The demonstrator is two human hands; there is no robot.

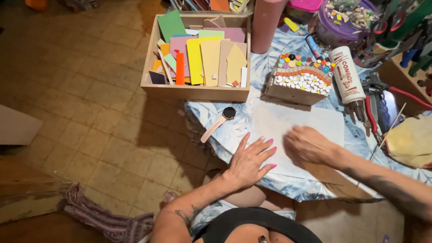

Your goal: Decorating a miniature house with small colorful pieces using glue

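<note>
A single head-worn view looks steeply down, close over the table [234,135] edge and tiled floor [90,112]

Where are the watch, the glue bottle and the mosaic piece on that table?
Watch [229,113], head view, on its round dark face.
Glue bottle [345,74], head view, on the middle of its white body.
Mosaic piece [300,80], head view, on the band of white flower tiles.

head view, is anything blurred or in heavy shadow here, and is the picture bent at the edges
Head view: the right hand is smeared by motion blur on the pale sheet, while the left hand lying flat on it is sharp; the floor at left falls into dim shadow; the wooden box of coloured pieces looks bowed, a wide-lens distortion.
</note>
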